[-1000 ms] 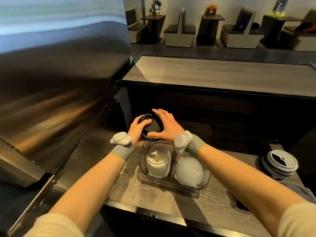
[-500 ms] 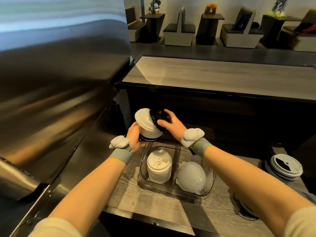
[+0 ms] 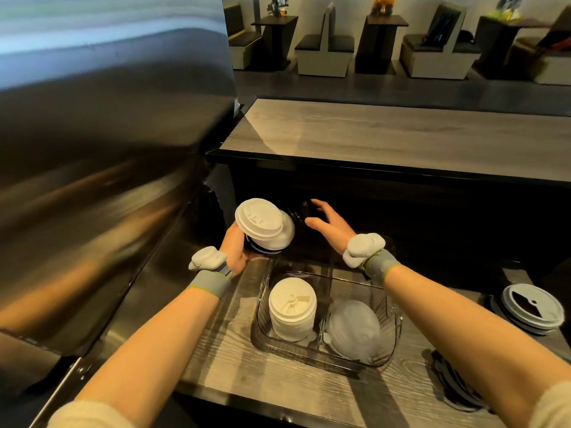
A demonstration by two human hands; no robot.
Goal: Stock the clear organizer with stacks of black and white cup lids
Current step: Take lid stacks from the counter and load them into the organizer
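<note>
The clear organizer point(image 3: 396, 319) sits on the wooden counter between my forearms. A stack of white lids point(image 3: 292, 310) fills its front left compartment, and clear dome lids point(image 3: 353, 332) lie in the front right one. Behind the organizer, my left hand point(image 3: 236, 250) grips a tilted stack of white lids point(image 3: 262, 223) with dark rims showing under it. To its right, my right hand point(image 3: 327, 227) holds black lids point(image 3: 299, 213) between thumb and fingers. These lids are hard to make out against the dark counter front.
A large stainless steel appliance point(image 3: 108, 180) fills the left side. A raised wooden counter point(image 3: 401, 134) runs behind. At the right edge stands a stack of lids with a grey one on top point(image 3: 531, 307). A dark item point(image 3: 457, 384) lies near my right forearm.
Both hands held one black-topped stack together. They have tilted it and split it: the left hand keeps the white lids, and the right hand has drawn the black lids away to the right.
</note>
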